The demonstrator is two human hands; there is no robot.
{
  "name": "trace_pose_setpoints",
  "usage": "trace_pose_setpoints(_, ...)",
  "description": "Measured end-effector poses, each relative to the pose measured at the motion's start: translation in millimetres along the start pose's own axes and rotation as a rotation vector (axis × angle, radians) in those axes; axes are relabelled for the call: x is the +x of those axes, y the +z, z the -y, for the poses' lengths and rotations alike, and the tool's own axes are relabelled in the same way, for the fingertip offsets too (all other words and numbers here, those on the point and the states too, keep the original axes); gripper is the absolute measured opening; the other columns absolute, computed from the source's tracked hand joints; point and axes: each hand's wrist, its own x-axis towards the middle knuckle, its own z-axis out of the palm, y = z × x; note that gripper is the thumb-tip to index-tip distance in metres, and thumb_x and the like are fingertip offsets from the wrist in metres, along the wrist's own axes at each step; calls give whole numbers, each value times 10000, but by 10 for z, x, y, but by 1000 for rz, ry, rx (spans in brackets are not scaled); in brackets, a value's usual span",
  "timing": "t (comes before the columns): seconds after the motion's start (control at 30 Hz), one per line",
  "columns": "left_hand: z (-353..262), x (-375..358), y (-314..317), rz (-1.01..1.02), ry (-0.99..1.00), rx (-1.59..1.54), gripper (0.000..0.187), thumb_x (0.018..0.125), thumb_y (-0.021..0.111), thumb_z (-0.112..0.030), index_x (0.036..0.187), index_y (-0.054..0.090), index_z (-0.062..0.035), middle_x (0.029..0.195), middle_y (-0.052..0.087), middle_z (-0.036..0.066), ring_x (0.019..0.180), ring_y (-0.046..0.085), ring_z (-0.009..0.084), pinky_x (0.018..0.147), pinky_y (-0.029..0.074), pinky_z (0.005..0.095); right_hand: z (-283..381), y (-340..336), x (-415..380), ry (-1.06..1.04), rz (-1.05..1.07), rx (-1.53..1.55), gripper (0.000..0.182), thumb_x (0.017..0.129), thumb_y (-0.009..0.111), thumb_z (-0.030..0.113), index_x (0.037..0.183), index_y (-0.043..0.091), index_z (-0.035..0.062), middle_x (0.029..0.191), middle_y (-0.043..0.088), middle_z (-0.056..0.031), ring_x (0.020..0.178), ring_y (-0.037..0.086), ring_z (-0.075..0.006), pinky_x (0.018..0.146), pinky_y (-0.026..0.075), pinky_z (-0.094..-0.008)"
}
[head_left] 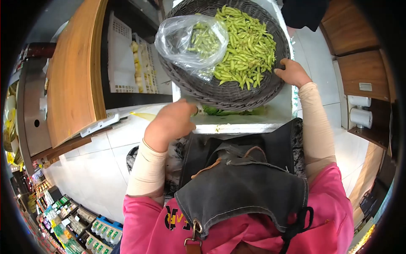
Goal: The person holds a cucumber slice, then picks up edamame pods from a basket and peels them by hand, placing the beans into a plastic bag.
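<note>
A dark woven basket (pixel 186 86) rests on a white foam box (pixel 237 128). Green soybean pods (pixel 247 48) are heaped over its right side. A clear plastic bag (pixel 169 40) with more pods inside lies open on the left side. My right hand (pixel 294 73) grips the basket's right rim, thumb on the inner side. At the near left of the basket, close to the box's corner, is my left hand (pixel 169 124). Its fingers are curled and slightly blurred, and what they hold, if anything, is hidden.
Green vegetables (pixel 211 111) show in the foam box under the basket. To the left stand a wooden counter (pixel 76 63) and a white crate (pixel 120 55). Wooden cabinets (pixel 361 72) with white rolls (pixel 360 116) are on the right. Dark clothing (pixel 304 12) shows at the top right.
</note>
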Motion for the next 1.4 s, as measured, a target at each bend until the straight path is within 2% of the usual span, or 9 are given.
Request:
trace_pose_setpoints(0.17, -38, 20, -167, -52, -1, -223, 275, 707, 689, -101, 957, 632, -1, 852, 651, 149, 748, 634, 259, 668, 496, 341, 208, -88, -109, 113, -194, -108, 282, 773, 605, 277, 950, 615, 59, 978, 644, -148, 950, 608, -320, 787, 468, -459)
trace_pose_setpoints(0.33, 15, 206, -293, -562, -76, -348, 261, 707, 717, -77, 938, 624, 2, 830, 628, 107, 654, 585, 209, 609, 476, 307, 285, 205, 64, -336, -398, 137, 144, 769, 574, 181, 780, 619, 45, 805, 631, -177, 746, 610, -364, 675, 480, -470)
trace_pose_setpoints(0.47, 71, 395, -363, -844, -62, -256, 254, 717, 704, -65, 952, 623, -13, 934, 593, 112, 763, 575, 224, 681, 473, 315, 618, 386, -17, -384, -259, 263, 108, 766, 555, 126, 790, 630, 51, 807, 627, -185, 753, 605, -362, 702, 480, -440)
trace_pose_setpoints(0.67, 338, 621, -326, -1062, -146, -20, 268, 730, 705, -137, 968, 635, -34, 1176, 491, 197, 1082, 485, 349, 914, 395, 401, 935, 501, 325, -368, -432, 246, 106, 780, 544, 102, 832, 623, 55, 815, 605, -160, 783, 589, -343, 717, 456, -441)
trace_pose_setpoints(0.87, 372, 806, -288, -899, -309, 70, 530, 668, 732, -196, 1140, 558, -30, 1336, 317, 260, 1277, 252, 396, 976, 237, 585, 1276, 522, 757, -260, -515, 109, 200, 739, 616, 149, 865, 601, -6, 943, 594, -188, 828, 599, -347, 722, 483, -431)
trace_pose_setpoints(1.07, 260, 771, -334, -726, -348, 38, 651, 630, 754, -247, 1211, 530, -58, 1359, 296, 247, 1291, 242, 380, 1008, 201, 551, 1148, 453, 751, -192, -265, 42, 221, 732, 631, 200, 806, 610, -7, 912, 599, -202, 855, 589, -356, 744, 473, -424)
trace_pose_setpoints(1.17, 153, 753, -441, -999, -292, 115, 568, 652, 745, -201, 1165, 549, -56, 1330, 347, 234, 1256, 294, 379, 999, 241, 515, 1008, 418, 653, -185, -320, 414, 136, 706, 608, 109, 783, 612, -3, 840, 621, -178, 768, 617, -317, 701, 487, -392)
trace_pose_setpoints(1.3, 6, 757, -503, -1245, 177, -31, 339, 718, 667, -26, 1037, 556, -14, 1153, 529, 188, 1054, 504, 314, 897, 399, 383, 883, 357, 450, -120, -216, 973, 130, 731, 653, 106, 768, 596, -6, 732, 625, -94, 666, 596, -173, 624, 476, -295)
trace_pose_setpoints(1.4, -337, 792, -251, -909, 269, -463, 312, 741, 644, -42, 1031, 551, 26, 1107, 543, 215, 959, 568, 333, 830, 459, 377, 886, 215, 177, -109, -106, 1211, 84, 764, 623, 65, 806, 598, -3, 741, 612, -39, 657, 559, -94, 604, 452, -231)
